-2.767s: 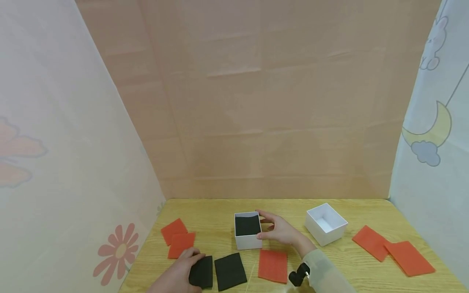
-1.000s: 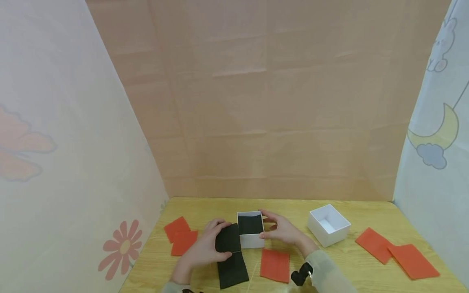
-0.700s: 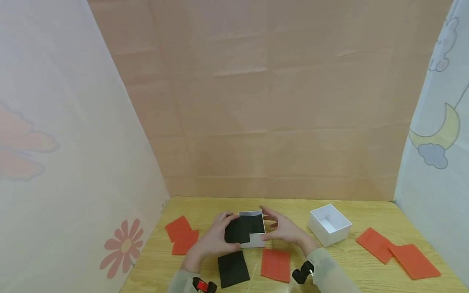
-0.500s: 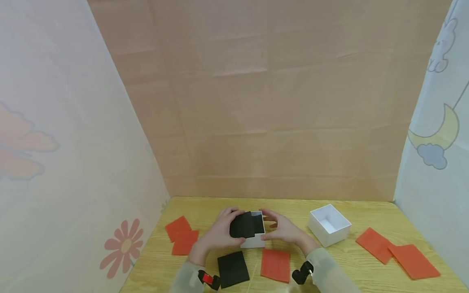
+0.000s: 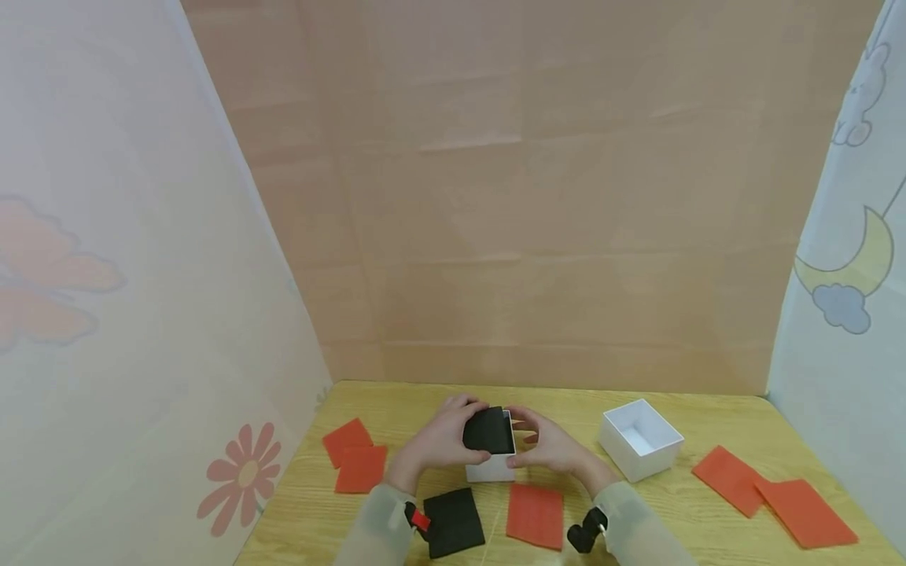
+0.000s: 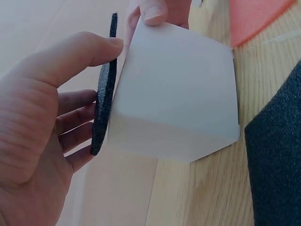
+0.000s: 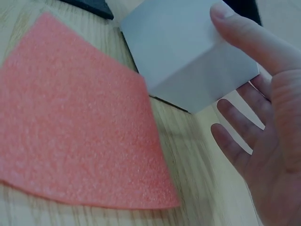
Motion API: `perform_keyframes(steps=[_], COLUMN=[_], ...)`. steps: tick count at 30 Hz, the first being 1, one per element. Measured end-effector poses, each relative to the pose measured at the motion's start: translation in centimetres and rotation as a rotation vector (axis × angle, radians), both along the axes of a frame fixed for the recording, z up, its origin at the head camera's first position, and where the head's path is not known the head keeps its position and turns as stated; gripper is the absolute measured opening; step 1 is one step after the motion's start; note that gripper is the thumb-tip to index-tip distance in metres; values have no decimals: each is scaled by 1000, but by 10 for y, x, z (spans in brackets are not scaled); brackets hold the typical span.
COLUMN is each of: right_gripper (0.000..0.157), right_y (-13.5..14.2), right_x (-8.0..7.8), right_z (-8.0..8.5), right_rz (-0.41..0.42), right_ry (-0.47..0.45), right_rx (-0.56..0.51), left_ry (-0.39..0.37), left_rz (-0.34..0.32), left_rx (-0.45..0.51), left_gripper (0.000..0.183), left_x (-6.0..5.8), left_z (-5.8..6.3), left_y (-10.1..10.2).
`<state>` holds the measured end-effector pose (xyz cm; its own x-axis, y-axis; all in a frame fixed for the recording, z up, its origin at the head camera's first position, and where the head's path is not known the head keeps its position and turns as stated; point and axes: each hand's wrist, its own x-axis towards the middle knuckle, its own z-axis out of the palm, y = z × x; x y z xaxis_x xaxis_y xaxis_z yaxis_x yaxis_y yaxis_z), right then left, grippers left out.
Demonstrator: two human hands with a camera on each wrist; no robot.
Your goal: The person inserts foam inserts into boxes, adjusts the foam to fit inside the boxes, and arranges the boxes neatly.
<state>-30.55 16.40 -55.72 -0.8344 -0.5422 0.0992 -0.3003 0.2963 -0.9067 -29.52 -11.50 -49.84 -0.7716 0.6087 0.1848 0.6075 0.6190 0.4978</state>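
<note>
My left hand [image 5: 440, 442] pinches a square black foam sheet [image 5: 484, 432] between thumb and fingers. The sheet lies over the top opening of a white open box [image 5: 490, 471], with a narrow strip of the opening showing at its right. In the left wrist view the sheet [image 6: 104, 101] looks slightly bowed, right at the box's rim. My right hand [image 5: 555, 450] grips the box's right side, its thumb on the near wall, as the right wrist view shows with the box [image 7: 183, 52]. The black foam seen earlier inside the box is hidden under the sheet.
Another black foam sheet [image 5: 460, 525] and a red foam sheet [image 5: 535, 516] lie in front of the box. A second white box [image 5: 640, 442] stands at the right. Red sheets [image 5: 361, 469] overlap at the left, and others [image 5: 807, 511] at the right.
My left hand has picked up the black foam sheet from the table, carried it up and right, and slid it across the white box's opening. My right hand has stayed on the box.
</note>
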Motion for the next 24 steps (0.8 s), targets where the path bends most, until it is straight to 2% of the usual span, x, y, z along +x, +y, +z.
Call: perform_keyframes(steps=[14,24], right_gripper=[99,100], right_y=[3,2], right_x=[0,1], right_z=[0,-4], right_rz=[-30,-18], right_ry=[14,7], right_rx=[49,52], left_ry=[-11,-49], left_rz=[10,-30], left_rx=[-82,-86], left_gripper=[83,76], left_x=[-12,-9], left_z=[5,3], left_y=[14,14])
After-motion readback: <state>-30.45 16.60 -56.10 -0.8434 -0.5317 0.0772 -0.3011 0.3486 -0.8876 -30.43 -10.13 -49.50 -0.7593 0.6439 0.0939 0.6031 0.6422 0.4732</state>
